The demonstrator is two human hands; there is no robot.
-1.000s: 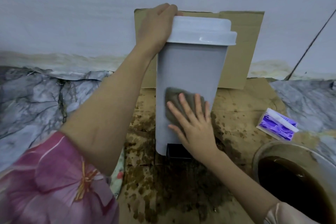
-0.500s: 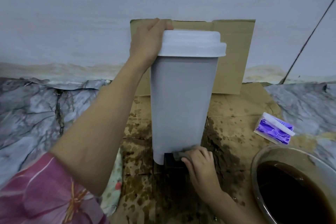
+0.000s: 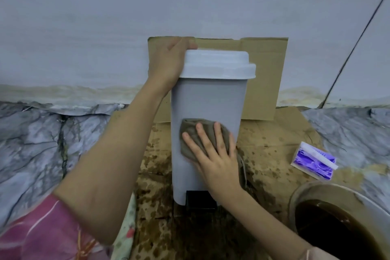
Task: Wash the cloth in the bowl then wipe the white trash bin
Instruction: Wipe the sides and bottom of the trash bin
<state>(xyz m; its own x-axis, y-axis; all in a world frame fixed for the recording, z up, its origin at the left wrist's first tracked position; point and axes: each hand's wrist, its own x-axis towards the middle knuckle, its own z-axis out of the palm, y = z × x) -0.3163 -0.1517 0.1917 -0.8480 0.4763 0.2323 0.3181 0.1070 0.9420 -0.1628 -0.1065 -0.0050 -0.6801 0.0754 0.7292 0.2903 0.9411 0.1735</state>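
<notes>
The white trash bin (image 3: 207, 99) stands upright on wet cardboard in the middle of the view, its lid closed and a black pedal at its foot. My left hand (image 3: 168, 65) grips the bin's top left corner at the lid. My right hand (image 3: 213, 152) lies flat with spread fingers on the brown-grey cloth (image 3: 190, 131), pressing it against the bin's front face about halfway down. The bowl (image 3: 312, 192) sits at the lower right, filled with dark brown water.
A cardboard sheet (image 3: 263, 74) leans on the wall behind the bin. Stained, wet cardboard (image 3: 272, 150) covers the floor under it. A purple and white packet (image 3: 314, 160) lies to the right, near the bowl. Marble-patterned floor lies on both sides.
My right hand was down at the bin's base by the pedal with the cloth bunched; it has since slid up the front face and flattened on the cloth. The left hand kept its hold.
</notes>
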